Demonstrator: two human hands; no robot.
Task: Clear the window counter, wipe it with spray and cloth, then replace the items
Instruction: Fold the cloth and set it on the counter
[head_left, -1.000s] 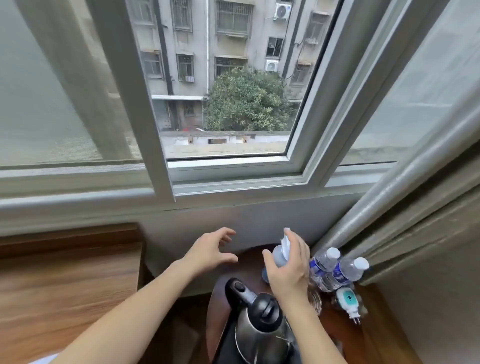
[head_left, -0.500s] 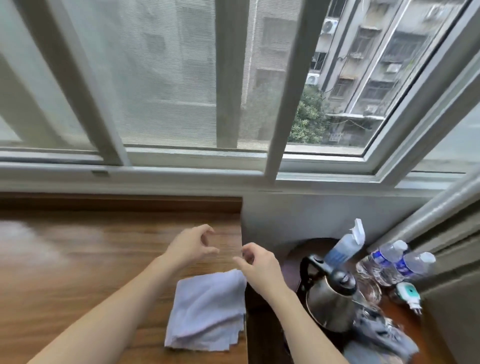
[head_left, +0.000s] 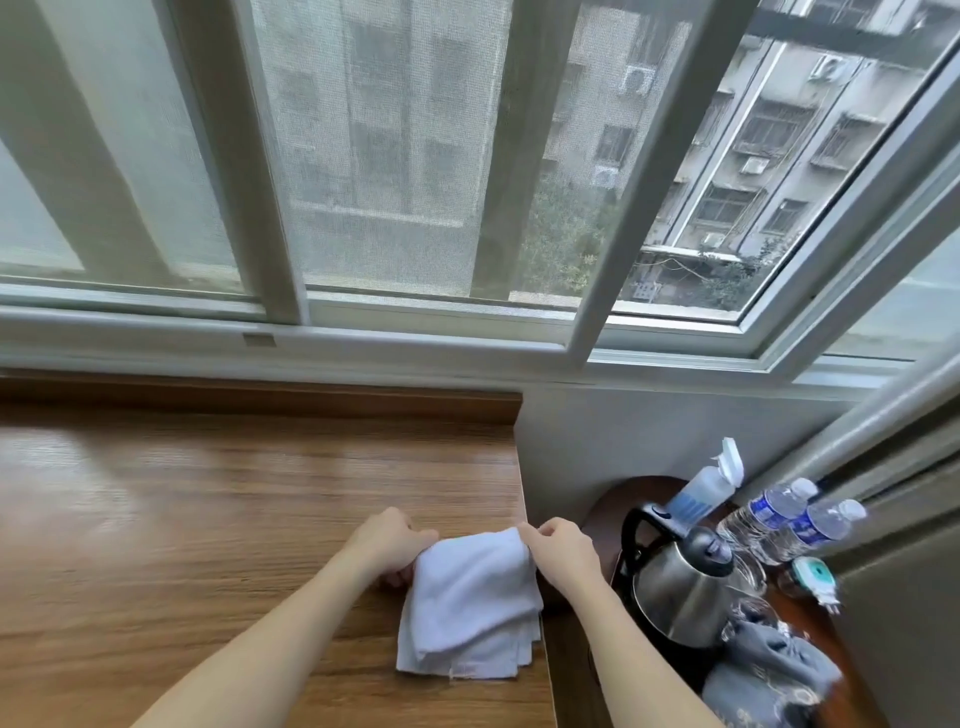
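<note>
A folded white cloth (head_left: 472, 608) lies at the right end of the wooden window counter (head_left: 208, 519), close to its right edge. My left hand (head_left: 389, 545) grips the cloth's far left corner and my right hand (head_left: 561, 551) pinches its far right corner. The far edge of the cloth is lifted a little off the wood. A blue spray bottle (head_left: 701, 493) with a white trigger stands on the small dark round table (head_left: 608, 514) to the right, below counter level.
On the round table are a steel kettle (head_left: 680, 587), two water bottles (head_left: 779, 519), a white and teal plug-in device (head_left: 815, 577) and a grey cloth bundle (head_left: 769, 670). A grey curtain (head_left: 883, 467) hangs at the right. The window frame (head_left: 363, 332) runs behind the counter.
The view swung left from the round table to the counter. My right hand let go of the spray bottle, and both hands came down onto the white cloth and took its far corners.
</note>
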